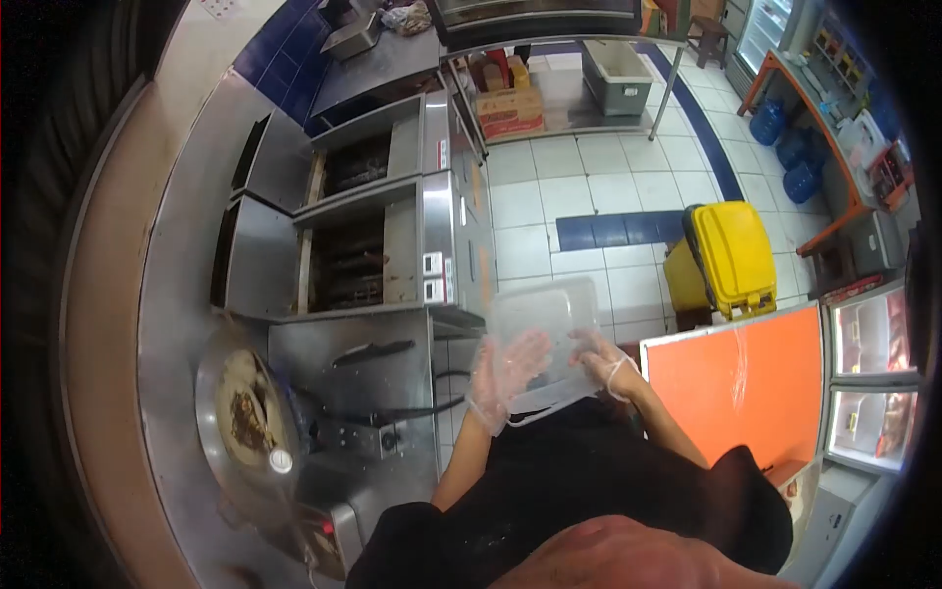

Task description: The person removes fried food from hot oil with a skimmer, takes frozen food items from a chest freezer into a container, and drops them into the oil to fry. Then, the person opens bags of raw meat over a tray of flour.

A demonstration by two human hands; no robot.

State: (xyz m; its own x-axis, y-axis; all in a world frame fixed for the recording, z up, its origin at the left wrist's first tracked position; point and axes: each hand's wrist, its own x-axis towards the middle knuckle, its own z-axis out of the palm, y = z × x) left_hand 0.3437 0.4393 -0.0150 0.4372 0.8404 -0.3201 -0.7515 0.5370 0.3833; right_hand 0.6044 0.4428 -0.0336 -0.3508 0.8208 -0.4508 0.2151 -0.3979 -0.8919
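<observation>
Both my hands wear thin clear plastic gloves in front of my body. A see-through rectangular plastic container [554, 304] lies at and between them, with floor tiles behind it. My left hand [517, 365] overlaps the container's left side, palm in sight and fingers stretched out toward the right. On the opposite side, my right hand [601, 363] has its fingers slightly bent and apart at the container's right wall. Whether either hand bears the container's weight, I cannot tell. Its contents are not clear.
To the left stand a wok [211, 422] with oil and a steel counter [294, 344] with a black-handled tool [373, 351]. Beyond are deep fryers [437, 216]. At right are an orange-topped chest [736, 383] and a yellow bin [736, 255]. A rack [564, 123] holds boxes ahead.
</observation>
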